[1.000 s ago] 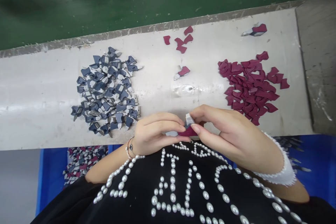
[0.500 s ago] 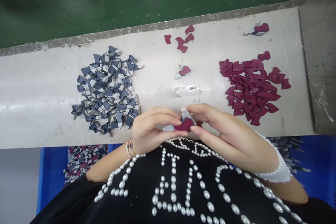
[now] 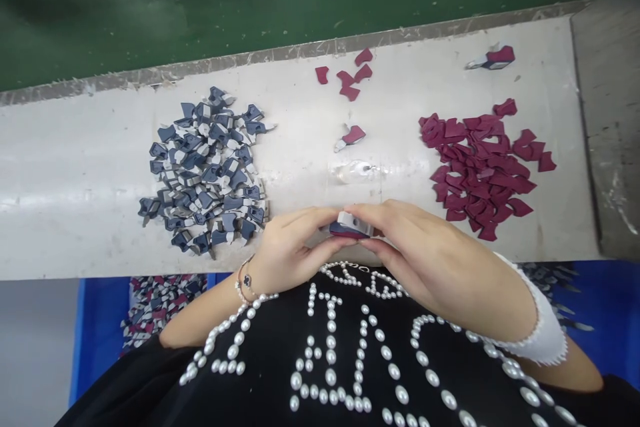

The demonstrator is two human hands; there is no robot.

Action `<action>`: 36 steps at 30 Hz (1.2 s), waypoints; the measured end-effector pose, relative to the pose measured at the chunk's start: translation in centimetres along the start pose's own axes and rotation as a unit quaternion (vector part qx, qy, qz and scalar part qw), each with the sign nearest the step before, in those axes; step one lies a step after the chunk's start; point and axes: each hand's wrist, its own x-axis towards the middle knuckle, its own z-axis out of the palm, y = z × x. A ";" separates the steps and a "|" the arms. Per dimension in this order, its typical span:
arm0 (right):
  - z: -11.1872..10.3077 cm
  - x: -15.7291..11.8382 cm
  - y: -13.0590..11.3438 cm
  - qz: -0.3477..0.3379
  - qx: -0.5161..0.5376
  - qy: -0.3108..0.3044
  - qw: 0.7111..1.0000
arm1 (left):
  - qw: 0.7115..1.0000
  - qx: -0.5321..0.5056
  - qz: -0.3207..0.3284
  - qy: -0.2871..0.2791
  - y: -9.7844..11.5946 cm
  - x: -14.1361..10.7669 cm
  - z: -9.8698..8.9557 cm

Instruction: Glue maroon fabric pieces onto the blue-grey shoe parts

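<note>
Navy and white piece (image 3: 349, 225), small, pinched between your left hand (image 3: 290, 247) and right hand (image 3: 430, 257), just above the near edge of the painted steel desk (image 3: 75, 213). Both grips are closed on it from either side, and your fingers hide much of it. It looks light and thin, likely a soft, flexible layer joined to a stiffer white tab; its outer edges seem the surest hold.

Nearby on the desk: a heap of blue-grey tabbed pieces (image 3: 205, 173) left of your hands; a heap of flat, matte maroon cut pieces (image 3: 480, 170) to the right; a small maroon cluster (image 3: 347, 77) farther out; a maroon-and-white piece (image 3: 351, 136) ahead. Below the desk, a blue crate (image 3: 100, 320) holds mixed pieces. Worn: a beaded bracelet (image 3: 245, 283), a white lace cuff (image 3: 543, 340).
</note>
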 end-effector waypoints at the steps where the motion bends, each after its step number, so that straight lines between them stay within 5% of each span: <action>1: 0.0 -0.1 0.0 -0.005 -0.005 0.001 1.000 | 1.000 -0.008 0.000 0.006 0.1 0.0 0.1; 8: -0.1 -0.7 0.4 -0.032 -0.021 -0.015 0.999 | 0.992 -0.090 -0.087 -0.013 0.6 0.0 0.0; 17: -0.1 -0.5 0.6 -0.070 -0.033 -0.033 0.996 | 0.946 -0.237 -0.216 -0.043 0.4 0.2 -0.3; 22: 0.0 -0.5 0.4 -0.060 -0.045 -0.007 0.997 | 0.957 -0.221 -0.184 -0.033 0.3 0.2 -0.1; 29: 0.6 -0.1 0.1 -0.049 -0.054 0.001 0.997 | 0.979 -0.139 -0.108 -0.103 -0.3 0.4 -1.1; 36: 0.4 0.2 0.2 -0.057 -0.053 -0.012 0.997 | 0.963 -0.213 -0.147 -0.077 -0.5 0.1 -0.2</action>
